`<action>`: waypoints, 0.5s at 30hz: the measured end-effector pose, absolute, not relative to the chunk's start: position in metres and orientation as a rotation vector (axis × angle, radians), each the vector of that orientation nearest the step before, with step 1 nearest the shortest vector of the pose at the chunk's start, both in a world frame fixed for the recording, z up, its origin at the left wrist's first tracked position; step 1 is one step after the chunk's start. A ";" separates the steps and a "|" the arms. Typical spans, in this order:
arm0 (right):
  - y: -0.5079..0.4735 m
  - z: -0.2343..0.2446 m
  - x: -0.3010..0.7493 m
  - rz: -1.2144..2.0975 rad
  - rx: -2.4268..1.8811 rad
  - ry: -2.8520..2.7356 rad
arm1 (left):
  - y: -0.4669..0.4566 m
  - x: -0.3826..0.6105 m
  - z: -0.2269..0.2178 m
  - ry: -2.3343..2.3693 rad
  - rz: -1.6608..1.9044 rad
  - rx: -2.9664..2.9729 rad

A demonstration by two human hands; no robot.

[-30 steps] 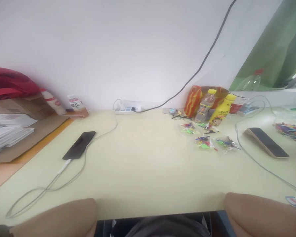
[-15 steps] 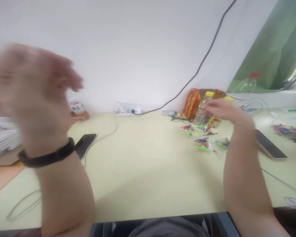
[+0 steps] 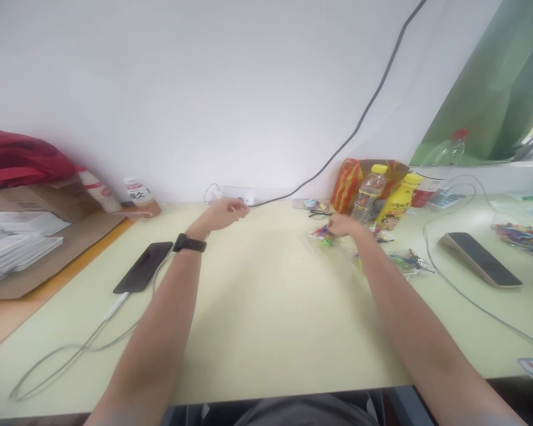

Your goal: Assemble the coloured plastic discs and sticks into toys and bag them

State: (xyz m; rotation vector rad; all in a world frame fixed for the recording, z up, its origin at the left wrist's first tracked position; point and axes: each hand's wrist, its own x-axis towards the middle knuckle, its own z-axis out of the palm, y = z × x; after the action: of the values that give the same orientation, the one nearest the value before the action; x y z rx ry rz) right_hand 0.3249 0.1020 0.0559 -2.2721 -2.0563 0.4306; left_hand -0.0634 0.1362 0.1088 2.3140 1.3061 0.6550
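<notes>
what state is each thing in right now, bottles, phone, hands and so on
left hand: partly open, nothing visible held
right hand: at a bag of plastic pieces, grip unclear
black wristband: worn, left wrist
black phone: screen dark, charging cable plugged in
yellow bottle: capped
clear yellow-capped bottle: capped
white-capped bottle: capped

- On table (image 3: 266, 331), left: phone (image 3: 143, 267)
- Right: small packets (image 3: 411, 261), before bottles (image 3: 397, 204)
- Behind bottles: bag (image 3: 346, 184)
- Right of packets: second phone (image 3: 484, 257)
- Far left: cloth (image 3: 22, 157) on cardboard box (image 3: 66, 198)
</notes>
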 end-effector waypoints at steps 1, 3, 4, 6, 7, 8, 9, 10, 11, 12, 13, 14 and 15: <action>0.104 0.054 0.317 0.444 -2.222 -2.092 | 0.140 -0.062 0.100 1.312 0.580 2.298; 0.107 0.052 0.301 0.503 -2.119 -2.167 | 0.145 -0.058 0.087 1.285 0.444 2.294; 0.108 0.051 0.293 0.531 -2.061 -2.206 | 0.146 -0.055 0.082 1.264 0.389 2.303; 0.108 0.050 0.281 0.582 -1.957 -2.273 | 0.147 -0.048 0.073 1.237 0.325 2.308; 0.107 0.050 0.276 0.600 -1.923 -2.295 | 0.146 -0.043 0.070 1.227 0.312 2.303; 0.106 0.050 0.273 0.610 -1.907 -2.310 | 0.146 -0.038 0.066 1.219 0.305 2.294; 0.104 0.050 0.271 0.612 -1.908 -2.317 | 0.144 -0.032 0.063 1.207 0.295 2.287; 0.103 0.050 0.270 0.619 -1.925 -2.325 | 0.143 -0.026 0.060 1.197 0.274 2.282; 0.101 0.050 0.270 0.637 -1.949 -2.338 | 0.141 -0.020 0.058 1.189 0.239 2.280; 0.100 0.050 0.268 0.664 -1.965 -2.358 | 0.138 -0.014 0.055 1.181 0.193 2.280; 0.098 0.050 0.266 0.700 -1.961 -2.384 | 0.136 -0.009 0.052 1.177 0.151 2.280; 0.097 0.050 0.263 0.740 -1.936 -2.412 | 0.134 -0.003 0.049 1.174 0.120 2.280; 0.095 0.049 0.259 0.779 -1.889 -2.433 | 0.132 0.001 0.047 1.172 0.111 2.278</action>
State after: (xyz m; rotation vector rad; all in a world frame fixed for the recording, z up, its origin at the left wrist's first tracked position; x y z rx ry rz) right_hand 0.2589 0.0953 0.0488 -1.8894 -2.4328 0.7792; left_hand 0.0014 0.1316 0.0466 2.2783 1.1721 0.1115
